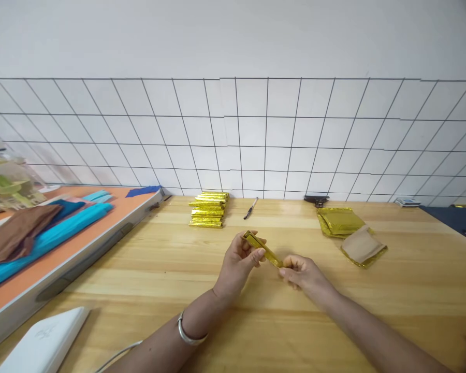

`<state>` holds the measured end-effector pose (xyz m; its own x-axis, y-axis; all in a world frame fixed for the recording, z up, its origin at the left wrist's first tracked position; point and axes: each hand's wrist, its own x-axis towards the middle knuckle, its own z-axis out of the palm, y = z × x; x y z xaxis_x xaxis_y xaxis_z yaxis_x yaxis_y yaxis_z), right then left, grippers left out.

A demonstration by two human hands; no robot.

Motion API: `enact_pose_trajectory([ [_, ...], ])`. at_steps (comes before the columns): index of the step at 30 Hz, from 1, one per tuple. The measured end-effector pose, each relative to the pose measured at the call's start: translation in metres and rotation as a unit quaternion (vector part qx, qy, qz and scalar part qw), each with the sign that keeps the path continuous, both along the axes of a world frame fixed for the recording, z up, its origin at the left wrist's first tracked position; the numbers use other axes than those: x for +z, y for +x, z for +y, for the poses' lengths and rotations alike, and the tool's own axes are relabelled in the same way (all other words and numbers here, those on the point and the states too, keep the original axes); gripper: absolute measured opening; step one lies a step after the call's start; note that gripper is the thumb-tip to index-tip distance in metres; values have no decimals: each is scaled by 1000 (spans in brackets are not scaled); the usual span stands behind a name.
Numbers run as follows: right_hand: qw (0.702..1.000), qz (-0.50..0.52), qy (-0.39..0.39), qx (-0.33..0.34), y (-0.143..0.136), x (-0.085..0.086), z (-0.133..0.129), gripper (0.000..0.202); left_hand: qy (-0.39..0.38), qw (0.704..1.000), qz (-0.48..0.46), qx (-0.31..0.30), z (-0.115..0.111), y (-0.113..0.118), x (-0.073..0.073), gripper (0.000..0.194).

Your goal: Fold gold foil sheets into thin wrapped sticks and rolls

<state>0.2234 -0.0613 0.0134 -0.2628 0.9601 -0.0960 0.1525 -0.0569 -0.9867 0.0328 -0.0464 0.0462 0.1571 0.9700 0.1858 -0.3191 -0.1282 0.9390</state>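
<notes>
A narrow folded strip of gold foil (271,256) slants between my two hands, above the wooden table. My left hand (241,261) pinches its upper left end, thumb on the near side. At the lower right end, my right hand (301,272) grips it between thumb and fingers. Beyond my left hand lies a stack of similar gold foil strips (206,211), laid one against another. To the right of my hands sit wider gold foil pieces (341,221), and a piece with a tan paper face (363,243) lies in front of them.
A pen (250,210) lies near the tiled wall, and a black clip-like object (316,200) is farther right. On the left, an orange board (128,199) bears blue and brown crepe-like paper (23,233). A white device (42,342) stands at the near left, by a cable (118,355).
</notes>
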Motion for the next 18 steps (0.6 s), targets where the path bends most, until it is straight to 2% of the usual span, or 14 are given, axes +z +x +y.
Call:
enact_pose_trajectory([
  [2, 996, -80, 8, 45, 7, 0, 4, 15, 12, 1000, 24, -6, 3, -2, -3, 43],
  [4, 983, -161, 57, 68, 13, 2, 7, 12, 30, 998, 51, -15, 6, -4, -8, 41],
  [7, 957, -234, 165, 53, 15, 11, 5, 10, 64, 991, 116, -29, 9, -5, -17, 39],
  [12, 923, -223, 311, -39, 7, 37, -9, 13, 144, 944, 294, -45, 3, -3, -22, 39],
  [15, 880, -216, 422, -24, 2, 50, -18, 22, 188, 907, 374, -46, -5, -2, -16, 39],
  [18, 850, -226, 476, 2, -1, 54, -23, 30, 232, 879, 414, -52, -10, 0, -13, 38],
])
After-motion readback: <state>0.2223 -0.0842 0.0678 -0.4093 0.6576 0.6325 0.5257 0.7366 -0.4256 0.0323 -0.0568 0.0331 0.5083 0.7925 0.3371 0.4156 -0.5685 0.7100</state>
